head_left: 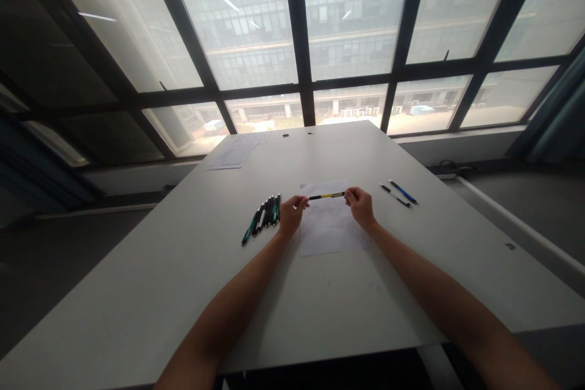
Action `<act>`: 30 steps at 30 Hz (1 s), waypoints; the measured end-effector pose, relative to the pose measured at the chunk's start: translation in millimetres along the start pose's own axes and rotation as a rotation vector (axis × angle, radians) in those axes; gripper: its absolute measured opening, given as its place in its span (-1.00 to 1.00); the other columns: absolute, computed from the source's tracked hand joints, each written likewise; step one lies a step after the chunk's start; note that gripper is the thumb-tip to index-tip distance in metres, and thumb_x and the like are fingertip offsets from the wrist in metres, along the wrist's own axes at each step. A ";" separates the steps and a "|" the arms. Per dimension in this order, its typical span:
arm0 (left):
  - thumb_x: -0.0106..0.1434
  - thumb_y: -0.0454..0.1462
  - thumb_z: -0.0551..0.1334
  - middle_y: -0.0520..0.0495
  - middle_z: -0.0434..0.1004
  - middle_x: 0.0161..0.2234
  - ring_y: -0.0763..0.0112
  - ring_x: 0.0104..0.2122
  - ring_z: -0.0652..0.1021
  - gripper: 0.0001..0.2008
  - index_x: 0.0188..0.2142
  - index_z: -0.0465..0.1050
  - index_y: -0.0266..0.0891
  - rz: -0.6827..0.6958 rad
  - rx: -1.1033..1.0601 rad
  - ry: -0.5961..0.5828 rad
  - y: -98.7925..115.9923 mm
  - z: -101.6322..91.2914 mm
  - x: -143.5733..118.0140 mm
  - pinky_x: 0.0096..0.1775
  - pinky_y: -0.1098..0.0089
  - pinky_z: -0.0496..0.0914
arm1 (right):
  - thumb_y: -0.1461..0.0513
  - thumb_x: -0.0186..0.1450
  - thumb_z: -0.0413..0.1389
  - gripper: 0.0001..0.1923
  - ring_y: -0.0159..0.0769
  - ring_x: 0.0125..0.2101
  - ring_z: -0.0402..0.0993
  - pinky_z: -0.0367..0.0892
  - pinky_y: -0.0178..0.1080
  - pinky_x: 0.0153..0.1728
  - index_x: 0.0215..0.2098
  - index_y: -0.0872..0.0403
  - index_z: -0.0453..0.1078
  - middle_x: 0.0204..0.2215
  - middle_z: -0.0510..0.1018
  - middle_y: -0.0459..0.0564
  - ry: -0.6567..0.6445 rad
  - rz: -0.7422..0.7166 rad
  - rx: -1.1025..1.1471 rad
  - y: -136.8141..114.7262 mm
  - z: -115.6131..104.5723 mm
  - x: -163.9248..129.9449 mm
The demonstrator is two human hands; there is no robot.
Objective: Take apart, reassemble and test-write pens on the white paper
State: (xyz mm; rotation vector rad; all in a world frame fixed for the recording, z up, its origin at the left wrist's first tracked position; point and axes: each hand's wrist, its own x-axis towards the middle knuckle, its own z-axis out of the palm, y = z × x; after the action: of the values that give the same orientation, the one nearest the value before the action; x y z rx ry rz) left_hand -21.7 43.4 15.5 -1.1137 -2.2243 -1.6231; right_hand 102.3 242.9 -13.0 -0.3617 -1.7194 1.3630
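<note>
Between my two hands a yellow and black pen (329,195) is held level above a white sheet of paper (326,234). My left hand (292,213) pinches its black end. At the other end, the fingertips of my right hand (359,206) are closed on it. Just left of my left hand lies a row of several pens (261,217), black and green, side by side on the table. A blue pen (404,192) and a black and white pen (395,195) lie to the right of my right hand.
The white table (183,274) reaches toward large windows (350,18). Printed sheets (231,153) lie at its far left. A small dark label (509,246) is near the right edge, and a round dark hole (286,135) is at the far end.
</note>
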 end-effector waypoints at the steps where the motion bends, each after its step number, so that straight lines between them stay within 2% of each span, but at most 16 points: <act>1: 0.26 -0.11 0.22 0.02 0.58 -0.52 0.42 -0.51 0.52 -0.74 -0.43 0.54 -0.21 0.001 0.004 0.000 0.1 0.0 -0.1 -0.35 0.42 0.39 | 0.01 0.25 0.12 -0.68 -0.37 -0.60 0.31 0.24 -0.32 -0.55 -0.38 0.11 0.42 -0.63 0.43 -0.10 -0.001 0.002 -0.004 -0.5 0.0 0.0; 30: 0.27 -0.11 0.21 0.03 0.55 -0.55 0.45 -0.53 0.49 -0.72 -0.47 0.53 -0.21 -0.002 -0.010 -0.015 0.9 -0.7 -1.0 -0.37 0.43 0.36 | -0.03 0.24 0.10 -0.64 -0.35 -0.60 0.32 0.25 -0.31 -0.54 -0.40 0.10 0.42 -0.63 0.43 -0.10 0.006 0.001 -0.049 -1.7 -0.8 -0.2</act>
State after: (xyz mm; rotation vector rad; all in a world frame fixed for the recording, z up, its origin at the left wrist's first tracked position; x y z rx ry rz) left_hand -20.6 42.4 15.9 -1.1297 -2.2298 -1.6339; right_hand 103.5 242.7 -11.6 -0.3935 -1.7508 1.3209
